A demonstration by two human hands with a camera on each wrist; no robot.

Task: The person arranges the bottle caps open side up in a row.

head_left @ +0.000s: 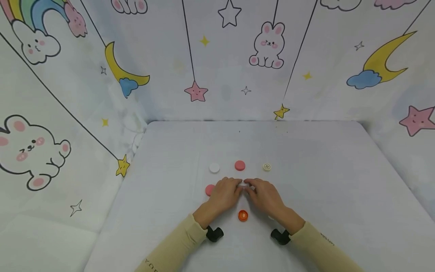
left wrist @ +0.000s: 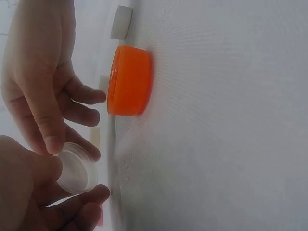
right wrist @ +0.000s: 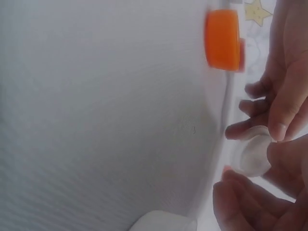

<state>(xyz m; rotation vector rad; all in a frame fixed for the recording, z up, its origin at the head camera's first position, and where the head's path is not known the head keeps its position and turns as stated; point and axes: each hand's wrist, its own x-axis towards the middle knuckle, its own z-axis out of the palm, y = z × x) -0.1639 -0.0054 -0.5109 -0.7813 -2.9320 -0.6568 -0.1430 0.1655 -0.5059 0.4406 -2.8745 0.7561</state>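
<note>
A clear round dish [left wrist: 77,171] is between my hands over the white table [head_left: 326,173], its rim pinched by my left hand [head_left: 224,192] and right hand [head_left: 266,196]. Nearer me stands an orange cap [head_left: 242,215]; a pink disc [head_left: 209,190] lies beside my left hand.

Pink disc [head_left: 209,190] partly behind left hand [head_left: 225,193]

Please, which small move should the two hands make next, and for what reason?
Probably lower the clear round piece gently onto the white table: the left hand and right hand both pinch it, it appears raised above the surface, and the orange round piece already stands there nearby.
</note>
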